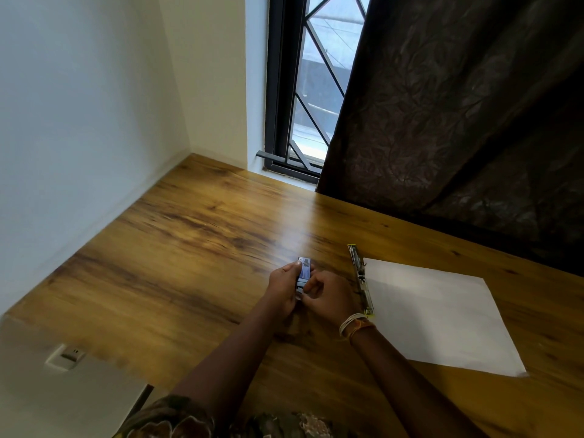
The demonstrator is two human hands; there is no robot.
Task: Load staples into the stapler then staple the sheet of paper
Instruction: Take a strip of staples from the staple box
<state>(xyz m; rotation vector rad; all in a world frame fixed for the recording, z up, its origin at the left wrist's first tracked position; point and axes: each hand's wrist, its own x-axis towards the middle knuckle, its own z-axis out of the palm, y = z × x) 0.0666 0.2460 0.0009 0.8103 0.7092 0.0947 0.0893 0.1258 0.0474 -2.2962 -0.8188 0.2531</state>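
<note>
A wood-grain surface point(189, 248) fills the lower part of the head view, set into a corner between a white wall point(79, 105) and a barred window point(309, 90) partly covered by a dark patterned curtain point(458, 105). On the right side of the surface lies a white sheet of paper point(442, 317), flat and turned at an angle. Along the sheet's left edge rests the stapler point(360, 276), swung fully open and lying long and flat, its yellow ends showing at both tips, its metal channel facing up. Near the middle of the surface, left of the stapler and apart from it, a person's two forearms meet. The left hand point(282, 289) grips a small box of staples point(304, 273) by its side, fingers curled round it. The right hand point(328, 295), with bands point(355, 324) at the wrist, pinches the near end of the same box with curled fingers.
</note>
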